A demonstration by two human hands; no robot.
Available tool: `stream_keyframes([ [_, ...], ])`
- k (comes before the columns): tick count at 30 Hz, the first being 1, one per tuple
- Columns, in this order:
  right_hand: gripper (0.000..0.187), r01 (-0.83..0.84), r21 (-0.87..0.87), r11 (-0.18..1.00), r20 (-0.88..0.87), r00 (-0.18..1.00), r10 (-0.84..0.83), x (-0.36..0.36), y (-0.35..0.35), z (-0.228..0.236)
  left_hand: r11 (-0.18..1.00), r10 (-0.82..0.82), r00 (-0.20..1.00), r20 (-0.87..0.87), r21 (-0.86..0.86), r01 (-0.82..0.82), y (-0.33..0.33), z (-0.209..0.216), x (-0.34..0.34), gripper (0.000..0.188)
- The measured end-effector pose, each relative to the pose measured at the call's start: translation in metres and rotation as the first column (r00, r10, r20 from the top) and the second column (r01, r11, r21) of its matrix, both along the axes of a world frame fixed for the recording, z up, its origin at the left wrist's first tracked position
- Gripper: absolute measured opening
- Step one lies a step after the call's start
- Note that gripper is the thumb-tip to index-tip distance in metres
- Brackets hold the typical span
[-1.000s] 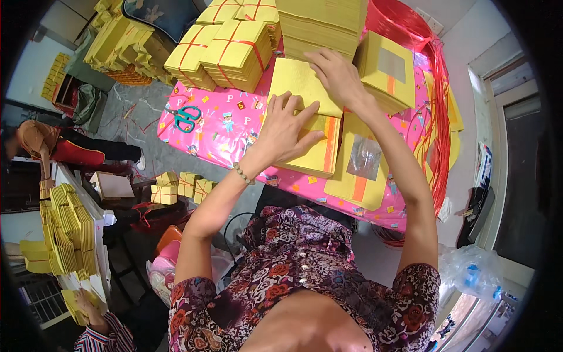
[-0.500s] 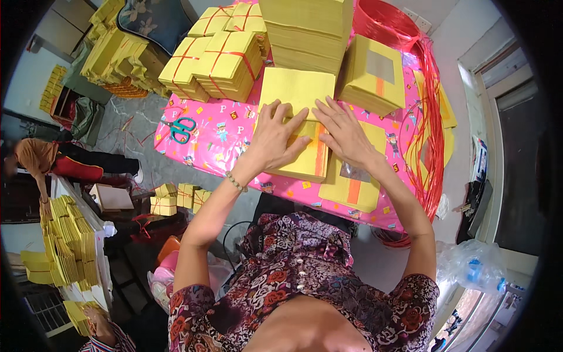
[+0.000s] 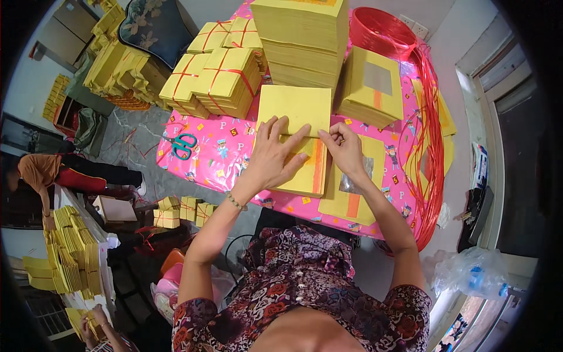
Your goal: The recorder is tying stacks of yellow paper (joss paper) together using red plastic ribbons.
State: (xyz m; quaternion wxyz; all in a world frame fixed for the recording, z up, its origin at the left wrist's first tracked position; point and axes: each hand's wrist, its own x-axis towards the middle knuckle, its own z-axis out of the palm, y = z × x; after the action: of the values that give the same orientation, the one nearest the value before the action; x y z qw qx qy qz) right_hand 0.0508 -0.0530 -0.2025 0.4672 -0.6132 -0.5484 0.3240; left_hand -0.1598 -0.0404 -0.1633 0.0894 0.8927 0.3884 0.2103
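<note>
Teal-handled scissors (image 3: 185, 146) lie near the left edge of the pink patterned tablecloth (image 3: 205, 171). A coil of red ribbon (image 3: 375, 50) sits at the far right, below a wall socket (image 3: 419, 29). Beyond the table's far left corner stands a dark blue flowered chair (image 3: 155, 26). On the left, a person in a brown top (image 3: 41, 173) leans over a white side table (image 3: 107, 258), with a box (image 3: 115, 209) just beside it. A pink bag (image 3: 170, 281) lies lower left; a clear plastic bag (image 3: 454, 270) hangs at lower right.
</note>
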Motion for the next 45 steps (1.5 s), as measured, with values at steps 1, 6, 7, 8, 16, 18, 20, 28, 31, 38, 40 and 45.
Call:
stream_keyframes([
  [1, 0.028, -0.003, -0.032, 0.999, -0.034, 0.999, 0.001, 0.001, 0.002, -0.001, 1.000, -0.004, 1.000, -0.014, 0.000, 0.004, 0.000, 0.000, 0.000, 0.056],
  [6, 0.029, -0.005, -0.076, 0.997, -0.129, 0.992, -0.005, 0.000, 0.008, -0.001, 1.000, 0.013, 0.999, -0.052, 0.007, -0.013, 0.001, -0.001, 0.000, 0.056],
  [7, 0.029, -0.010, -0.073, 0.997, -0.142, 0.990, -0.001, 0.000, 0.009, -0.005, 1.000, 0.014, 0.998, -0.060, 0.006, -0.013, 0.001, -0.002, 0.000, 0.056],
  [8, 0.029, -0.015, -0.072, 0.997, -0.154, 0.988, 0.004, 0.001, 0.009, -0.006, 1.000, 0.011, 0.998, -0.061, 0.005, -0.010, 0.001, -0.002, 0.001, 0.056],
  [16, 0.029, 0.003, -0.039, 0.999, -0.143, 0.990, -0.009, -0.001, 0.011, -0.014, 1.000, 0.008, 0.996, -0.093, -0.015, -0.010, 0.002, -0.002, 0.001, 0.057],
  [18, 0.029, 0.018, -0.025, 1.000, -0.124, 0.992, -0.021, -0.001, 0.012, -0.011, 1.000, 0.005, 0.995, -0.101, -0.015, -0.007, 0.004, 0.000, 0.002, 0.058],
  [20, 0.025, 0.000, -0.099, 0.995, -0.031, 1.000, -0.003, 0.002, 0.009, -0.001, 1.000, -0.005, 0.995, -0.096, -0.007, 0.004, 0.005, -0.003, 0.003, 0.058],
  [28, 0.038, -0.537, 0.328, 0.777, 0.816, 0.576, 0.053, 0.013, -0.009, 0.027, 1.000, -0.007, 0.996, -0.086, -0.004, 0.007, 0.006, -0.007, 0.002, 0.058],
  [31, 0.044, -0.567, 0.213, 0.796, 0.791, 0.578, 0.200, 0.019, -0.011, 0.014, 1.000, -0.010, 0.998, -0.058, 0.008, 0.011, 0.005, -0.009, 0.002, 0.058],
  [38, 0.043, -0.560, 0.180, 0.809, 0.788, 0.574, 0.223, 0.022, -0.013, 0.008, 0.998, -0.007, 0.998, -0.067, -0.066, 0.003, 0.006, -0.007, -0.010, 0.060],
  [40, 0.042, -0.557, 0.173, 0.812, 0.795, 0.566, 0.218, 0.022, -0.011, 0.012, 0.999, 0.006, 0.993, -0.120, -0.046, -0.012, 0.007, -0.005, -0.021, 0.060],
  [45, 0.040, -0.586, 0.046, 0.809, 0.887, 0.396, 0.237, 0.017, -0.001, 0.035, 0.998, 0.004, 0.990, -0.138, -0.062, -0.013, 0.011, -0.008, -0.027, 0.059],
])
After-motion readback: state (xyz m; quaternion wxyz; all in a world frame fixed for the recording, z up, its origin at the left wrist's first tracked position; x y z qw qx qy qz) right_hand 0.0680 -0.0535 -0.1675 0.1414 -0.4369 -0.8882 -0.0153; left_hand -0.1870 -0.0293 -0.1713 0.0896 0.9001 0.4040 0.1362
